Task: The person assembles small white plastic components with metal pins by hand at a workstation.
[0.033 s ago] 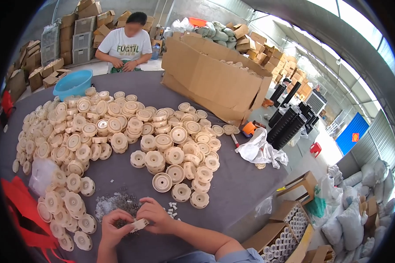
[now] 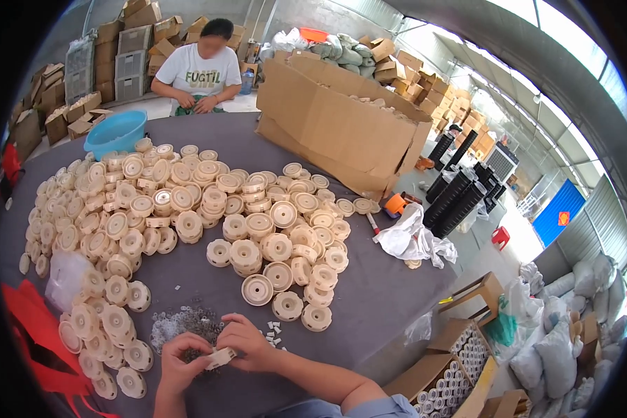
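Observation:
Close to me at the near side of the table, both hands hold one cream round plastic part [image 2: 221,358], seen nearly edge-on. My left hand [image 2: 183,359] pinches its left side between thumb and fingers. On its right side, the fingers of my right hand [image 2: 247,345] are closed around it. A heap of small clear and dark pieces [image 2: 183,325] lies just beyond my hands, partly hidden by them. Several small white pieces [image 2: 275,334] are scattered right of my right hand. Similar cream round parts [image 2: 287,305] lie beyond, some stacked.
A big pile of cream parts [image 2: 161,198] covers the table's left and middle. Behind it are a blue basin [image 2: 117,134] and a large cardboard box [image 2: 341,125]. A co-worker [image 2: 200,73] sits across. Red cloth [image 2: 38,341] lies left; boxes of white cylinders [image 2: 444,386] stand right.

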`<state>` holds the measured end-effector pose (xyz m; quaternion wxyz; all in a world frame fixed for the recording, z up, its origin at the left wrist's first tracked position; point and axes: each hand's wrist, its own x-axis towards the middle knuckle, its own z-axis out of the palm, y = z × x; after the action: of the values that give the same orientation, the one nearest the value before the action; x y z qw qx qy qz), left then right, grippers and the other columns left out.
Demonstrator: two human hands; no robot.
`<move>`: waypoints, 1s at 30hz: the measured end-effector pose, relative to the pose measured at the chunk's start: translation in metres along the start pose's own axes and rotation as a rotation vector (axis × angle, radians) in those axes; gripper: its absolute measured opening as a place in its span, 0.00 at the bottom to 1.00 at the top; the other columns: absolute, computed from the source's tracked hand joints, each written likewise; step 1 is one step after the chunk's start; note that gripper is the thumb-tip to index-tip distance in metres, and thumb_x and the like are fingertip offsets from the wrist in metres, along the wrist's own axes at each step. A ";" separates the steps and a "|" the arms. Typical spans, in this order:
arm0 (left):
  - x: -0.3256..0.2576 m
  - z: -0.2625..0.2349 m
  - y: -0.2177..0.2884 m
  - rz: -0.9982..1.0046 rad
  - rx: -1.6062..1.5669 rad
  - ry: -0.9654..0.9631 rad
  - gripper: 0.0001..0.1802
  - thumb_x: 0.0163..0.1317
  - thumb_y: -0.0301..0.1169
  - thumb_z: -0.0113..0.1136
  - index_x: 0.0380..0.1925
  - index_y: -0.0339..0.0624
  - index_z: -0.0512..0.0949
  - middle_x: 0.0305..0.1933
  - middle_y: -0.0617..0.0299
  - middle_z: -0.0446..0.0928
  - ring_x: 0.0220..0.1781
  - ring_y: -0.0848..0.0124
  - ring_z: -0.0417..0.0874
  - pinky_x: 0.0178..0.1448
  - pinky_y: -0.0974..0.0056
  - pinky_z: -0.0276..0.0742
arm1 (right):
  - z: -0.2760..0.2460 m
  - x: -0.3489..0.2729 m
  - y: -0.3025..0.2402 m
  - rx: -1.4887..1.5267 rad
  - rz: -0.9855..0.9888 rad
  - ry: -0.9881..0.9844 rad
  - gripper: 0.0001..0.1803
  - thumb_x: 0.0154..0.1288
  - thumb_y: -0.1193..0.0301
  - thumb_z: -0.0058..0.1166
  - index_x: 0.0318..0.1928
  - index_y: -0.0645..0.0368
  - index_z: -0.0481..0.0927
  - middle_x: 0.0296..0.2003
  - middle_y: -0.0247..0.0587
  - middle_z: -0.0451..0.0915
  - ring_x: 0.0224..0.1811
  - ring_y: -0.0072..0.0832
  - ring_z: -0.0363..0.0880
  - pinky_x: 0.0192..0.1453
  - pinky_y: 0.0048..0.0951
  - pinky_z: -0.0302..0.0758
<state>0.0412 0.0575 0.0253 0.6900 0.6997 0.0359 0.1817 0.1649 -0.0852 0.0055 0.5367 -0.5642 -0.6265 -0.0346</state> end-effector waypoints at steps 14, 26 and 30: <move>-0.002 -0.011 0.009 -0.239 -0.155 -0.019 0.03 0.44 0.19 0.61 0.22 0.33 0.79 0.28 0.57 0.78 0.30 0.74 0.77 0.33 0.72 0.71 | 0.005 0.001 -0.004 0.024 -0.043 -0.039 0.18 0.35 0.79 0.59 0.32 0.57 0.72 0.30 0.35 0.72 0.36 0.31 0.73 0.58 0.45 0.62; 0.000 -0.014 0.012 -0.146 0.027 -0.142 0.06 0.46 0.23 0.63 0.27 0.36 0.80 0.29 0.62 0.76 0.31 0.76 0.76 0.33 0.74 0.70 | 0.002 0.001 -0.011 -0.071 -0.054 -0.068 0.19 0.35 0.78 0.60 0.34 0.56 0.74 0.31 0.32 0.73 0.35 0.28 0.74 0.56 0.43 0.65; 0.001 -0.012 0.013 -0.196 0.006 -0.138 0.06 0.47 0.23 0.62 0.28 0.36 0.80 0.30 0.62 0.76 0.33 0.76 0.76 0.36 0.72 0.70 | -0.001 0.002 -0.010 -0.083 -0.062 -0.062 0.19 0.35 0.78 0.60 0.35 0.56 0.74 0.31 0.33 0.73 0.35 0.28 0.74 0.56 0.43 0.65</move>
<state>0.0358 0.0684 0.0376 0.7033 0.7057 0.0573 0.0647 0.1581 -0.0884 0.0129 0.4917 -0.5671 -0.6580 -0.0596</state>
